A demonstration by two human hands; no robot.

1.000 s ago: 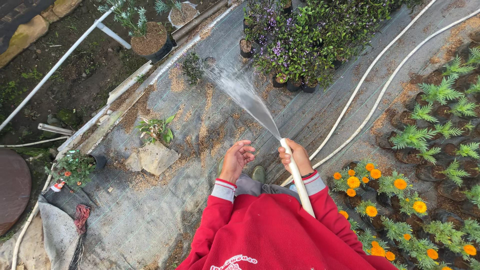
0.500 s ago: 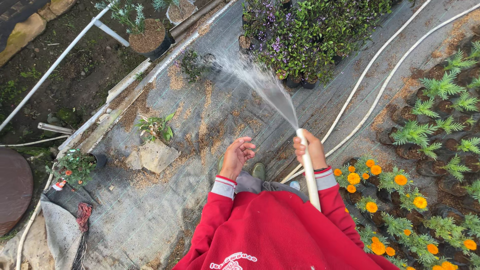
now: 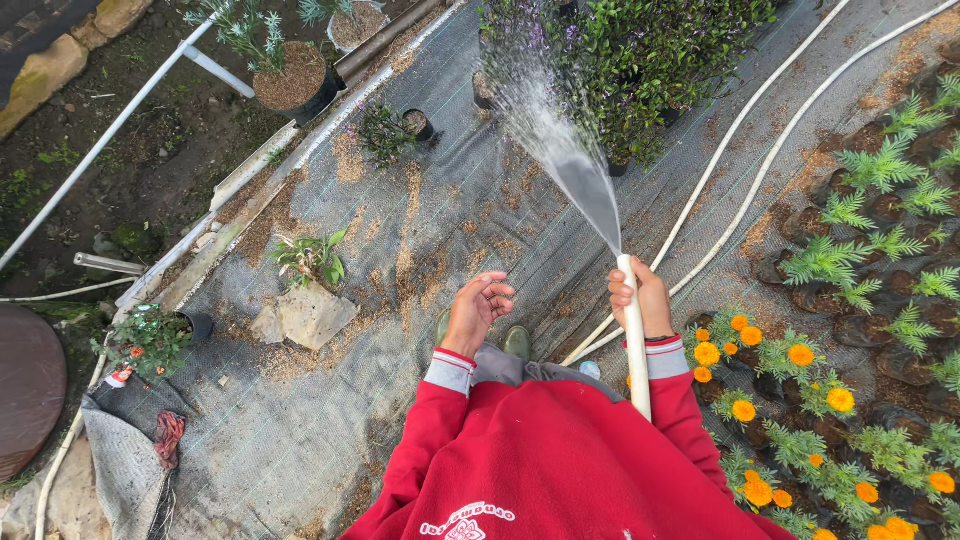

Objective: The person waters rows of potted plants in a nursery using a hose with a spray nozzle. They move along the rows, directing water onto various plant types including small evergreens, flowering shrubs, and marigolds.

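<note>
White hose point(image 3: 634, 335), pale and stiff, rises from the lower centre of the frame; right hand point(image 3: 640, 298) is wrapped around it just below the nozzle end, fingers fully curled on the tube. Water spray point(image 3: 560, 150) fans from the tip toward the upper centre, reaching the dark-leaved potted shrubs with purple flowers point(image 3: 640, 60). Against the earlier pictures, the spray now points more steeply up the frame and falls on the shrubs rather than left of them, and the hose tip sits further right. Left hand point(image 3: 476, 310), centre frame, holds nothing; its fingers are loosely bent, palm half turned up, much as before. Red sweatshirt point(image 3: 540, 460) with grey-striped cuffs fills the lower centre; its lower part is cut off by the frame edge, and the white print on it is partly cropped. Green boot toes point(image 3: 516, 342) show just above the sweatshirt, mostly hidden by it. Orange marigolds in black pots point(image 3: 800, 400) occupy the lower right, running out of frame. Feathery green seedlings point(image 3: 880, 200) fill the right edge. Two further white hoses point(image 3: 740, 180) cross the grey ground cloth point(image 3: 420, 240) diagonally, upper ends cut off. Leafy plant in a pale bag point(image 3: 305, 295) lies left of centre. Round brown object point(image 3: 25, 390) at the far left is half cropped and cannot be identified.
</note>
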